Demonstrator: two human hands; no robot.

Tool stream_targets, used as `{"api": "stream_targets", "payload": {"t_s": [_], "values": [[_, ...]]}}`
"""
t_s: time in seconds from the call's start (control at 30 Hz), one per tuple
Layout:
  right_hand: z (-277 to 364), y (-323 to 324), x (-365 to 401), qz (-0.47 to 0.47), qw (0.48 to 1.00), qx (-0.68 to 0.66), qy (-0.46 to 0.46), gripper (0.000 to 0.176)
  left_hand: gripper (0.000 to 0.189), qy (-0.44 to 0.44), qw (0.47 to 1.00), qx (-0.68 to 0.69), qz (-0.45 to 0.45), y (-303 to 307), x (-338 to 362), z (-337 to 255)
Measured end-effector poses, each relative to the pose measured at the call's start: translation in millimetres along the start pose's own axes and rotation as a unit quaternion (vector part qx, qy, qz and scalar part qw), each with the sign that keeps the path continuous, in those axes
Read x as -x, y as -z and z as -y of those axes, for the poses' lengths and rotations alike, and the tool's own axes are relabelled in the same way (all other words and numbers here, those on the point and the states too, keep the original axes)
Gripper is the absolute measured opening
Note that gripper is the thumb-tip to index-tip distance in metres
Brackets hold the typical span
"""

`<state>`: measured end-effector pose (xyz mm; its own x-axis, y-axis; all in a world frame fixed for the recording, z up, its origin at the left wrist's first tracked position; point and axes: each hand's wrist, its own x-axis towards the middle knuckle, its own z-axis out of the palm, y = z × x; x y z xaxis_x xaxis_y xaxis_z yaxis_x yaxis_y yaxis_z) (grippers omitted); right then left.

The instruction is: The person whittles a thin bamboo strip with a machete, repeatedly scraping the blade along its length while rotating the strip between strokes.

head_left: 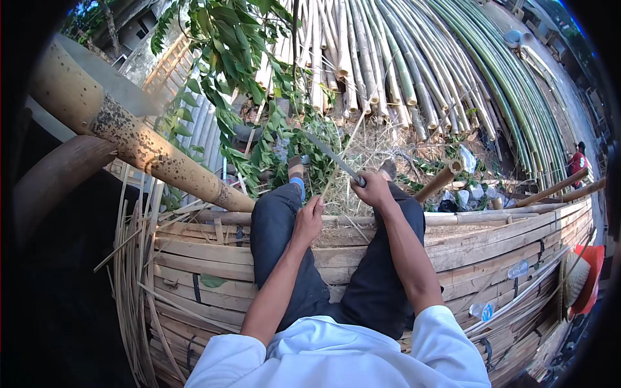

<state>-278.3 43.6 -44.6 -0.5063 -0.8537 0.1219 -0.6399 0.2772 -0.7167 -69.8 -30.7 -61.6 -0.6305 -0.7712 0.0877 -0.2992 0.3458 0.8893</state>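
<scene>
Stack of flat wooden slats [210, 252], serving as a seat for the person [343, 352].
Dark bands [196, 288] cross the slats. On top, left of the person, lies a green leaf [212, 280]; to the right lie two clear plastic bottles, the near bottle [482, 311] and the far bottle [518, 269], with long pale strips [511, 309] beside them. A bamboo pole [459, 220] runs along the far edge.

One head-worn view, facing forward and steeply down (hands at middle distance).
</scene>
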Motion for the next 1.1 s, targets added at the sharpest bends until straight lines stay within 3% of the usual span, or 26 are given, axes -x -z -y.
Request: {"api": "stream_targets", "payload": {"t_s": [0.1,0.17,0.3,0.37,0.7,1.1], "values": [[8.8,-15.5,4.8,0.133,0.983,0.106,0.065,0.022,0.025,0.005,1.000,0.017,-0.019,2.7,-3.8,-3.4],[12.7,-26.4,6.7,0.168,0.972,0.138,0.086,0.022,0.023,0.048,0.999,0.016,0.012,6.5,-4.5,-8.1],[22.7,-32.0,10.1,0.180,0.966,0.167,0.083,0.023,0.019,0.025,1.000,0.008,0.005,6.8,-5.2,-5.4],[24.1,-32.1,10.2,0.196,0.965,0.173,0.037,0.024,0.019,0.008,1.000,-0.002,0.006,5.3,-3.7,-3.8],[24.3,-28.3,7.5,0.154,0.963,0.222,0.015,0.025,0.021,-0.032,0.999,-0.020,-0.011,4.8,-3.0,-9.5],[20.4,-26.4,3.3,0.126,0.962,0.242,-0.014,0.023,0.021,0.011,0.998,-0.060,0.012,5.7,-8.7,-12.9]]}}
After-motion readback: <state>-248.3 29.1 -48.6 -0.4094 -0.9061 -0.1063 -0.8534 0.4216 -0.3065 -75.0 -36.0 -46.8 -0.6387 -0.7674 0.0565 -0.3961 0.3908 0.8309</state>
